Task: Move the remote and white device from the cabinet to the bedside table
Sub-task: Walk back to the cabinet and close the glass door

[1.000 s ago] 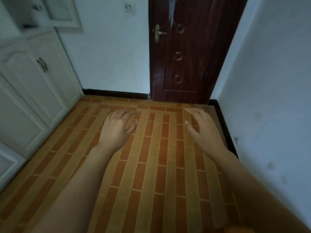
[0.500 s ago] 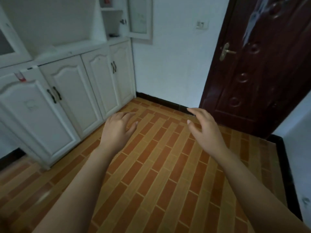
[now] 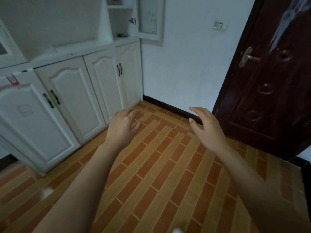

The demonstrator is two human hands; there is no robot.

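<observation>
Both the left hand and the right hand were held out over the tiled floor, fingers loosely spread, holding nothing. On the white cabinet, an open shelf compartment held a small dark object, possibly the remote; the white device could not be made out.

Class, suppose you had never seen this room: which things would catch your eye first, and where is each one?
Two bare hands reach forward over the brick-patterned floor, the left hand and right hand, both open and empty. On the left stands a white cabinet with closed lower doors and one upper glass door swung open. On the right is a dark wooden door with a brass handle.
</observation>
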